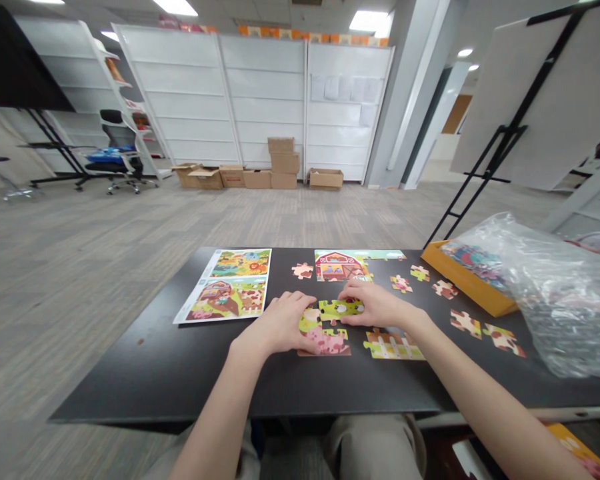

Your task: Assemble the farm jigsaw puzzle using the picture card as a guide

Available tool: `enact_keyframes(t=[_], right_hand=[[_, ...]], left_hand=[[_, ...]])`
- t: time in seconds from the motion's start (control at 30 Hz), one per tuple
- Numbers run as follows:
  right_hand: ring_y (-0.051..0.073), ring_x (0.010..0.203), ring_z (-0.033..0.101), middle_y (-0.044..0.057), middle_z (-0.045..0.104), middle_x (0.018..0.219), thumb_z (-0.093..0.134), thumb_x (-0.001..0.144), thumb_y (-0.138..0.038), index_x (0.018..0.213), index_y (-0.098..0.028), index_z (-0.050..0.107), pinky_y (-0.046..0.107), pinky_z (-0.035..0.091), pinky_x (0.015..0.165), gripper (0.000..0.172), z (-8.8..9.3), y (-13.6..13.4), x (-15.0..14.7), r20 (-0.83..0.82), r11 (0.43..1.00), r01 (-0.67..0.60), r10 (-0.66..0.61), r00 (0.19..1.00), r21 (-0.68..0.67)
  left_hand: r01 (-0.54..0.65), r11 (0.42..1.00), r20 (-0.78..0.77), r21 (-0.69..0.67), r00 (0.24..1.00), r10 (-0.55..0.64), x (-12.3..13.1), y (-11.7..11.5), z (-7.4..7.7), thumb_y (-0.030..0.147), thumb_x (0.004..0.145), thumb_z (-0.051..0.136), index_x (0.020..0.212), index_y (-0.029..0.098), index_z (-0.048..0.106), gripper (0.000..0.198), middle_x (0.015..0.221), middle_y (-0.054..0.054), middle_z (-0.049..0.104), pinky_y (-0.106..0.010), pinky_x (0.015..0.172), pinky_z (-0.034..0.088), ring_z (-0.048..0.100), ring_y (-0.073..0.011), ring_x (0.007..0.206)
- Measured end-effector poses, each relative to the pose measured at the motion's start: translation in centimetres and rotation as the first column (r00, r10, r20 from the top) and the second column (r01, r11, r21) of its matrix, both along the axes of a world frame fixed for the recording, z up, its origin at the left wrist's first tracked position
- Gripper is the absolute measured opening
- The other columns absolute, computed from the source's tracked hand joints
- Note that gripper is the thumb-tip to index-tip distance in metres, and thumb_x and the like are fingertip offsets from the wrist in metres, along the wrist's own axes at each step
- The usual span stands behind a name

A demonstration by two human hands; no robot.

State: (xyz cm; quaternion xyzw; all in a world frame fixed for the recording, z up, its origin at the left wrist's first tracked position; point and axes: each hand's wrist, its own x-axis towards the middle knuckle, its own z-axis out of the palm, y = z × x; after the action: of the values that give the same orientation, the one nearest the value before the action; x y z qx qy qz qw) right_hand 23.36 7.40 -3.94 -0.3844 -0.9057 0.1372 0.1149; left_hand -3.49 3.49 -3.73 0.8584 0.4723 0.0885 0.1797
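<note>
My left hand (283, 323) grips the left side of some joined jigsaw pieces with pink pigs (327, 340), thumb and fingers bent around the edge. My right hand (373, 303) pinches the right end of a green jigsaw strip with white sheep (337, 309), just above the pig pieces. Whether the two parts touch is hard to tell. Beyond my right hand lies a joined red barn section (335, 267). A fence section (397, 347) lies below my right hand, partly covered by my forearm.
Left of my hands lies a printed picture sheet (230, 287). Loose jigsaw pieces include a pinkish one (303, 270), a flowered one (401, 284) and brown-white ones (465, 323). A yellow box (473, 280) and clear plastic bag (570, 300) occupy the black table's (145, 373) right side.
</note>
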Motion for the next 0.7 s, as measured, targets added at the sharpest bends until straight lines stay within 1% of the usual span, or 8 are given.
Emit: enact_keyframes(t=[0.17,0.3,0.37,0.53,0.7], right_hand=[[0.025,0.094,0.064,0.009,0.066,0.105,0.076,0.082,-0.043,0.107,-0.019,0.072,0.036,0.050,0.081,0.035,0.0,0.4,0.5,0.025,0.999,0.048,-0.049,0.999,0.002],[0.027,0.098,0.063,0.010,0.066,0.106,0.074,0.084,-0.044,0.103,-0.019,0.071,0.038,0.050,0.085,0.032,0.1,1.0,1.4,0.031,0.997,0.073,-0.074,0.997,0.023],[0.028,0.100,0.063,0.011,0.066,0.107,0.073,0.084,-0.043,0.103,-0.019,0.071,0.039,0.050,0.087,0.030,0.1,0.9,1.4,0.019,0.997,0.073,-0.073,0.997,0.029],[0.026,0.100,0.063,0.010,0.066,0.107,0.074,0.084,-0.039,0.105,-0.020,0.069,0.037,0.051,0.088,0.029,-0.1,-0.1,-0.4,-0.049,0.999,0.023,-0.021,0.999,0.035],[0.026,0.099,0.064,0.009,0.066,0.107,0.076,0.082,-0.041,0.107,-0.020,0.069,0.038,0.052,0.089,0.034,-0.2,-0.8,-1.7,-0.050,1.000,0.006,-0.005,0.999,0.023]], left_hand=[[0.011,1.000,0.010,-0.021,1.000,-0.010,-0.2,0.0,-0.2,0.052,0.063,0.085,0.135,0.022,0.057,0.083,0.132,-0.009,0.060,-0.042,0.101,0.046,0.055,-0.0326,0.120],[-0.001,1.000,0.012,-0.028,1.000,0.001,-0.4,0.0,-0.1,0.052,0.063,0.085,0.135,0.022,0.057,0.082,0.133,-0.009,0.059,-0.042,0.103,0.046,0.055,-0.0324,0.120],[-0.011,0.999,0.002,-0.036,1.000,0.012,-0.5,-0.1,0.1,0.052,0.063,0.084,0.134,0.022,0.058,0.082,0.133,-0.009,0.060,-0.042,0.103,0.046,0.056,-0.0323,0.120],[-0.028,0.999,-0.011,-0.038,1.000,0.028,-0.7,-0.2,0.3,0.051,0.063,0.084,0.135,0.020,0.057,0.083,0.130,-0.010,0.060,-0.041,0.102,0.047,0.056,-0.0322,0.118],[-0.045,0.998,-0.023,-0.047,0.999,0.044,-1.1,-0.3,0.6,0.049,0.061,0.085,0.136,0.017,0.056,0.086,0.129,-0.012,0.060,-0.041,0.101,0.047,0.056,-0.0328,0.118]])
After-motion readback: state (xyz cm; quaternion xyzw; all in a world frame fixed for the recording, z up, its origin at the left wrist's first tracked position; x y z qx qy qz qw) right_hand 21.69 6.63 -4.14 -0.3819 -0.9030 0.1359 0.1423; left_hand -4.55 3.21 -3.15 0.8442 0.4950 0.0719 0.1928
